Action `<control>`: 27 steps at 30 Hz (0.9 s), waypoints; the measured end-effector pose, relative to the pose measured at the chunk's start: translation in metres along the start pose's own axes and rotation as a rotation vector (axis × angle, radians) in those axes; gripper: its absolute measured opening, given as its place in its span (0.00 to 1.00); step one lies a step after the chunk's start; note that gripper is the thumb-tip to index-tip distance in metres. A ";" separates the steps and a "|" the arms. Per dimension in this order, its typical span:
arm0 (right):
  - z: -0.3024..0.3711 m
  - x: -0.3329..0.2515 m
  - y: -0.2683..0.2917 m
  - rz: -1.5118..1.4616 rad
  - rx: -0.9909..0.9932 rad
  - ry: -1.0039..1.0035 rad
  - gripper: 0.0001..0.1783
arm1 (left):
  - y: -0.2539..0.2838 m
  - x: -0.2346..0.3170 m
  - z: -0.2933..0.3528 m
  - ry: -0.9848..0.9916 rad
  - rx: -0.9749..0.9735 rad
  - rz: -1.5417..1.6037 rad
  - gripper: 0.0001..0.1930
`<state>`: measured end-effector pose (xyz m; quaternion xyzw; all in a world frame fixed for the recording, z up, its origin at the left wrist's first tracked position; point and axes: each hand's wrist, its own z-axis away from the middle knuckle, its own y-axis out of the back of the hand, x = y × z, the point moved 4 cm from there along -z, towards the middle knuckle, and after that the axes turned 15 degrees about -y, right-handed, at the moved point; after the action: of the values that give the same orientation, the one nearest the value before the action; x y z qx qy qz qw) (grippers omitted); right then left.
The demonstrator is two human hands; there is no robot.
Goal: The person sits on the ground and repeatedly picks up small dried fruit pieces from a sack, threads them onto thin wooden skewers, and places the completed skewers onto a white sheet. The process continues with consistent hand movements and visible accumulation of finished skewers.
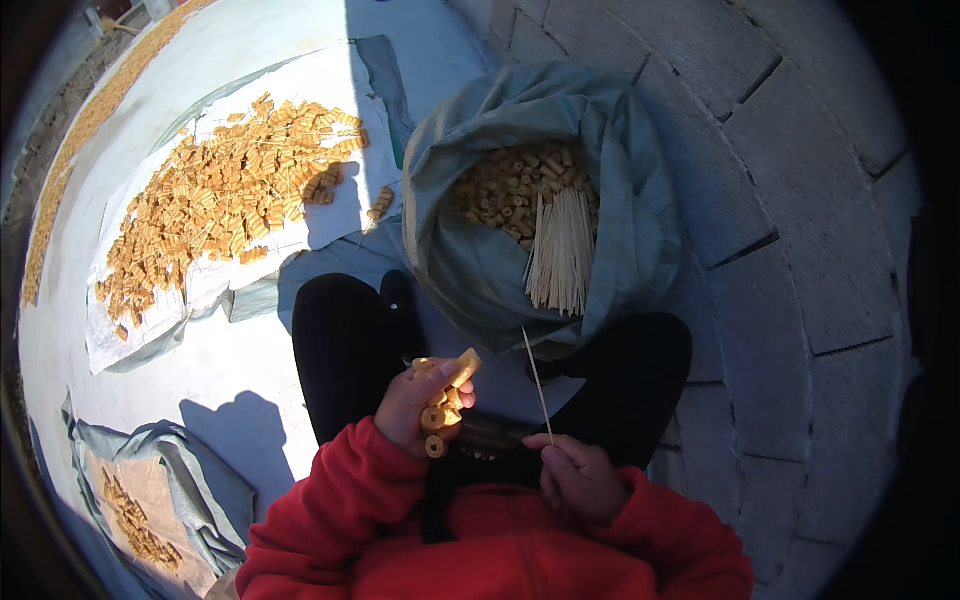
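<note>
My left hand (415, 405) holds several small tan ring-shaped pieces (441, 407), one pinched up between thumb and fingers. My right hand (578, 472) grips a thin wooden stick (537, 378) that points upward and away from me. Both hands hover over my lap, with red sleeves and black trousers visible. Just beyond my knees stands an open grey-green sack (470, 260) holding many tan rings (505, 190) and a bundle of thin sticks (562, 250) leaning against its inner wall.
To the left, a white sheet (330, 215) carries a wide spread of skewered tan pieces (215, 205). Another sack (200, 480) with more pieces lies at lower left. A block wall (800, 200) rises on the right.
</note>
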<state>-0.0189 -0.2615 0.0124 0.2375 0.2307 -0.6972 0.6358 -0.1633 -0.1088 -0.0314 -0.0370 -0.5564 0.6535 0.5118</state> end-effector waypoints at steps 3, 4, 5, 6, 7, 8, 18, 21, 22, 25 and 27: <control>0.002 -0.015 0.001 0.074 0.098 0.118 0.18 | -0.004 0.005 0.000 -0.078 0.031 -0.054 0.12; 0.003 -0.016 0.000 0.098 0.064 0.120 0.18 | -0.005 0.007 0.000 -0.105 0.043 -0.090 0.12; 0.006 -0.017 0.000 0.120 0.033 0.120 0.18 | -0.007 0.011 0.000 -0.098 0.019 -0.103 0.12; 0.009 -0.018 0.001 0.142 0.003 0.121 0.18 | -0.007 0.017 0.001 -0.090 -0.006 -0.117 0.12; 0.011 -0.015 0.002 0.133 -0.008 0.120 0.17 | -0.007 0.020 0.001 -0.083 -0.030 -0.131 0.12; 0.014 -0.011 0.002 0.128 -0.024 0.118 0.17 | -0.005 0.020 0.001 -0.118 -0.012 -0.126 0.12; 0.016 -0.005 0.002 0.047 -0.049 0.142 0.16 | 0.000 0.014 0.001 -0.109 -0.055 -0.141 0.12; 0.015 0.003 -0.001 0.064 0.016 0.192 0.16 | -0.006 0.006 0.002 -0.078 -0.056 -0.204 0.11; 0.016 0.006 -0.003 0.077 0.051 0.214 0.15 | -0.009 0.003 0.002 -0.051 -0.064 -0.227 0.10; 0.019 0.007 -0.009 -0.010 0.103 0.203 0.14 | -0.008 -0.007 0.001 0.012 -0.054 -0.321 0.10; 0.012 -0.002 -0.013 -0.044 0.165 0.163 0.12 | -0.019 -0.033 0.016 0.132 -0.196 -0.416 0.12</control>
<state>-0.0317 -0.2663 0.0231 0.3397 0.2285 -0.7059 0.5780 -0.1454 -0.1454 -0.0278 -0.0138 -0.5782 0.4728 0.6648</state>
